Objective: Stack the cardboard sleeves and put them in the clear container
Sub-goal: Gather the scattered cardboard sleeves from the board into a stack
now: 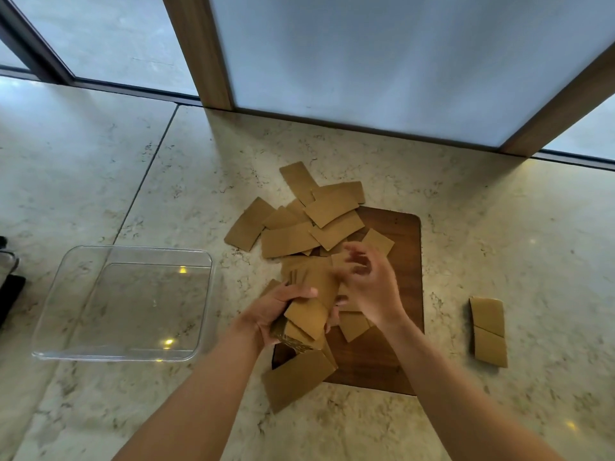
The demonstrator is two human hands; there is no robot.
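Cardboard sleeves lie scattered right of the clear container; left hand grips a stack, right hand blurred, fingers spread.

The right hand is smeared by motion blur, so whether its fingers grip a cardboard sleeve cannot be told. The left hand and the scattered sleeves hide much of the wooden board. A dark object at the left edge is cut off and unidentifiable.
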